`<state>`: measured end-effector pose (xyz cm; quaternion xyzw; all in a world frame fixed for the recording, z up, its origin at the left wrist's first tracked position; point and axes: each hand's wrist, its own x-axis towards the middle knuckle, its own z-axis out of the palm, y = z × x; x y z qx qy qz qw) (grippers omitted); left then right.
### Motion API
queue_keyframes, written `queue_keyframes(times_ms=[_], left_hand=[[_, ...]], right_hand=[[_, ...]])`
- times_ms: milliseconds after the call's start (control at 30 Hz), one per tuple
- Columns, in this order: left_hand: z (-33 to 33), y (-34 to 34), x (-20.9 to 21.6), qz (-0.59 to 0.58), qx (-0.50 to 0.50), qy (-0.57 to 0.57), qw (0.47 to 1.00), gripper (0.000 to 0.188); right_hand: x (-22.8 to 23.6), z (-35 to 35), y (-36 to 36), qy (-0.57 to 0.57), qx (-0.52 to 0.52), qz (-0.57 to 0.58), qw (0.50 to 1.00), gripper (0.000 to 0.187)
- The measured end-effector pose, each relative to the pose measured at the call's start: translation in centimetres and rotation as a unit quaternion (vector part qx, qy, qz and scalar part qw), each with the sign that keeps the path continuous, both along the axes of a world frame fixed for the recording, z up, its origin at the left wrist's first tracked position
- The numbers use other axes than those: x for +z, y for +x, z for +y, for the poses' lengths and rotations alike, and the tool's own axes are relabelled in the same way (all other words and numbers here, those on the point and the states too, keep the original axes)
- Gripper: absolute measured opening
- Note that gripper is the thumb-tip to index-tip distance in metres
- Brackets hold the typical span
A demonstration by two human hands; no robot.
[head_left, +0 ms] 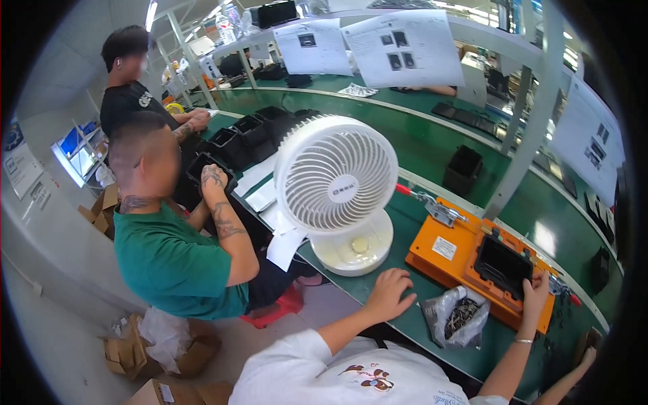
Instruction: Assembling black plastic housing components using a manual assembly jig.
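My left hand [391, 293] rests on the green bench near its front edge, fingers loosely spread and nothing in them. It lies just in front of the white fan's base. At the right, my right hand [535, 290] grips the near right corner of an open black plastic box [501, 262], thumb on the inner side and fingers on the outer. The box sits in the raised part of an orange fixture [432, 244] fitted with a red-handled toggle clamp [442, 212] at its left and another clamp [559, 286] at its right. Between my hands lies a clear bag of dark screws [464, 316].
A white fan [341, 189] stands left of the fixture. One co-worker in green [179, 253] sits at the left handling a black box; another in black stands behind. Black boxes [251, 135] line the bench. A further black box [463, 167] stands beyond the fixture, near a metal post [526, 128].
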<state>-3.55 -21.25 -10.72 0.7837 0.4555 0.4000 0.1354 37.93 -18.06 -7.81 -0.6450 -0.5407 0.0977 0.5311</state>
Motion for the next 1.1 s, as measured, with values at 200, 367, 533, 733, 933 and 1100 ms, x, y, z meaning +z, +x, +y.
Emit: queue_keyframes(times_ms=[200,367,533,733,933,1100], left_hand=[[-1.0,0.4,0.2,-0.06,0.088,0.043,0.993,0.018],[0.5,3.1,6.9,-0.201,0.004,-0.151,0.968,0.022],[5.9,8.5,11.6,-0.048,0.0,-0.042,0.998,0.044],[10.1,11.3,11.7,0.167,-0.094,-0.195,0.962,0.043],[10.7,12.2,16.4,0.141,-0.121,-0.147,0.972,0.029],[9.1,11.4,17.0,-0.238,-0.233,-0.172,0.927,0.03]], right_hand=[[3.7,-0.1,-1.9,-0.095,0.0,-0.068,0.993,0.028],[3.4,0.2,-0.2,-0.091,-0.007,-0.118,0.989,0.025],[5.5,-0.7,-1.1,-0.13,0.023,-0.069,0.989,0.025],[6.4,-0.6,-1.6,-0.124,0.097,0.078,0.984,0.026],[10.1,-0.5,-1.1,-0.051,0.102,0.219,0.969,0.027],[13.7,4.1,4.8,0.044,0.095,0.291,0.951,0.024]])
